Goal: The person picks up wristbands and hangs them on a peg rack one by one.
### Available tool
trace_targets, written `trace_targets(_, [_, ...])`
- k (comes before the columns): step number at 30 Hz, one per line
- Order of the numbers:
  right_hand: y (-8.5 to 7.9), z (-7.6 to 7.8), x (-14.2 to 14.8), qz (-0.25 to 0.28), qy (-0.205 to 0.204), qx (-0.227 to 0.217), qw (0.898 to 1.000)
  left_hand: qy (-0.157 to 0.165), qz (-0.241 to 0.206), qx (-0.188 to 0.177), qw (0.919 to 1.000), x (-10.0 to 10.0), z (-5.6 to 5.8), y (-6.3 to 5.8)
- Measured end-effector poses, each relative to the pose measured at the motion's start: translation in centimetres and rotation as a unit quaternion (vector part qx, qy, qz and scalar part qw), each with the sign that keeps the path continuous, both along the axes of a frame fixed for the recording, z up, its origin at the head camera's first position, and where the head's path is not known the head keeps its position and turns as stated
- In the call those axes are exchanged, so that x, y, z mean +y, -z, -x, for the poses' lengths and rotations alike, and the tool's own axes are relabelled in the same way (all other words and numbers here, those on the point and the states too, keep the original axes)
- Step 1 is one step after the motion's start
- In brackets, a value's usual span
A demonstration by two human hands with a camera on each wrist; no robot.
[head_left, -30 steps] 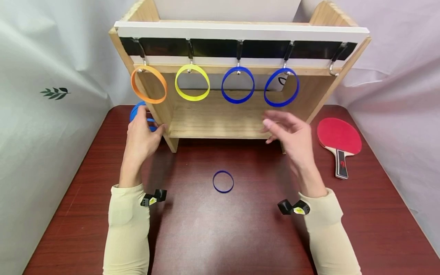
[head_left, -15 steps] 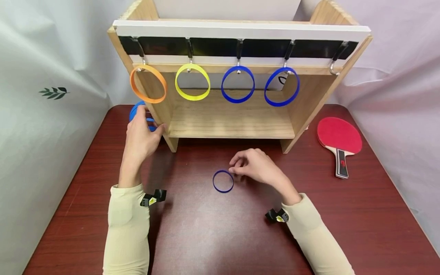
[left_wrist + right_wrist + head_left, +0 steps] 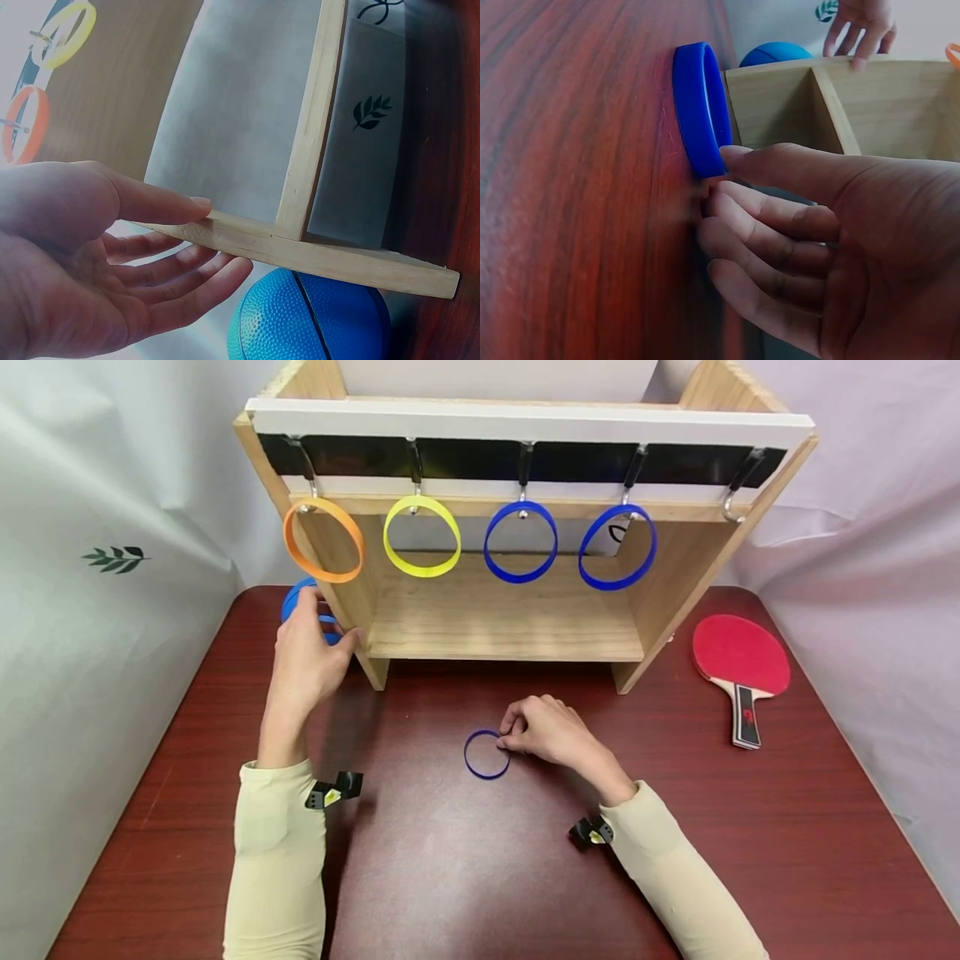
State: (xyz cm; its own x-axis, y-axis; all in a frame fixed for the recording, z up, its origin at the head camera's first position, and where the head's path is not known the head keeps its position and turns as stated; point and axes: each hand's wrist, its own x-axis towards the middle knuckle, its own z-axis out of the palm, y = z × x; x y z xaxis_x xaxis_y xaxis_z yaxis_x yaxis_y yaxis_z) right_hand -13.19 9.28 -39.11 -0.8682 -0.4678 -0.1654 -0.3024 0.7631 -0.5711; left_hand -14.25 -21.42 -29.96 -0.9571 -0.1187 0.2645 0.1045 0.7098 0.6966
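Note:
My left hand grips the left side panel of a wooden rack, thumb on the inner face and fingers on the outer. Flat on the table lies a dark blue ring. My right hand pinches its right edge, the thumb against the inside of the rim in the right wrist view. Along the rack's front, an orange ring, a yellow ring and two blue rings, one mid-row and one further right, hang from hooks. The rightmost hook bears no ring.
Behind the left panel a blue ball shows partly. A red table tennis paddle lies right of the rack. Pale cloth hangs around the dark red table.
My right hand has come down from near the hanging blue ring to the ring on the table and now takes hold of its edge. The left hand stays on the panel.

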Motion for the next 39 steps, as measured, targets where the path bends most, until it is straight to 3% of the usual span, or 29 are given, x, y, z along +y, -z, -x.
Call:
trace_targets(11, [-0.2, 0.1, 0.2, 0.011, -0.018, 0.011, 1.000, 0.000, -0.003, 0.000, 1.0000, 0.0, 0.0, 0.0])
trace_targets(17, [-1.1, 0.4, 1.1, 0.055, -0.021, 0.026, 0.998, 0.001, -0.002, -0.001, 1.0000, -0.1, 0.0, 0.1])
trace_targets(22, [-2.5, 0.5, 2.1, 0.091, -0.050, 0.102, 0.989, 0.002, -0.002, 0.001, 1.0000, -0.1, 0.1, 0.1])
trace_targets(25, [-3.1, 0.5, 2.4, 0.082, -0.070, 0.159, 0.981, 0.002, -0.002, 0.002, 1.0000, -0.1, 0.1, 0.1])
trace_targets(28, [-3.4, 0.5, 2.5, 0.069, -0.082, 0.189, 0.976, 0.002, -0.001, 0.003, 1.0000, -0.1, 0.1, 0.1])
trace_targets(39, [-3.0, 0.4, 2.6, 0.026, -0.092, 0.163, 0.982, 0.003, -0.001, 0.002, 1.0000, -0.2, 0.1, 0.1])
